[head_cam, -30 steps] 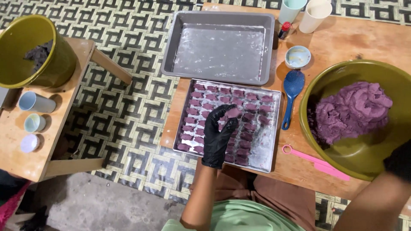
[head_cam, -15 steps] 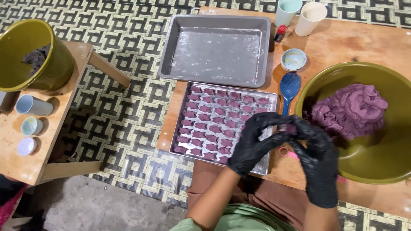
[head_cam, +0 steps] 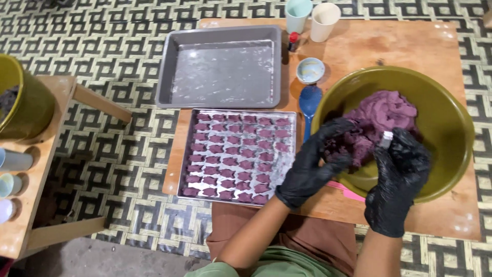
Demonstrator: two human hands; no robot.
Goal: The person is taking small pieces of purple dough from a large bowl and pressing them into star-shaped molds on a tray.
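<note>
My left hand (head_cam: 312, 164), in a black glove, reaches over the rim of an olive-green bowl (head_cam: 451, 118) and grips the near edge of a mass of purple dough (head_cam: 384, 110). Beside it over the bowl, my gloved right hand (head_cam: 400, 179) pinches a small metal cutter (head_cam: 387, 138) between its fingertips. Just left of the bowl a floured metal tray (head_cam: 281, 164) holds several rows of small purple cut shapes (head_cam: 230, 154).
An empty floured tray (head_cam: 220, 72) lies behind the filled one on the low wooden table (head_cam: 369, 46). A blue spoon (head_cam: 309, 102), small bowl (head_cam: 310, 70), two cups (head_cam: 324, 20) and a pink tool (head_cam: 351, 193) sit around. A side bench (head_cam: 31, 205) carries another green bowl (head_cam: 20, 102).
My left hand left the tray of shapes and moved right to the bowl. My right hand came up into view, and both hands shifted from the tray's corner onto the dough.
</note>
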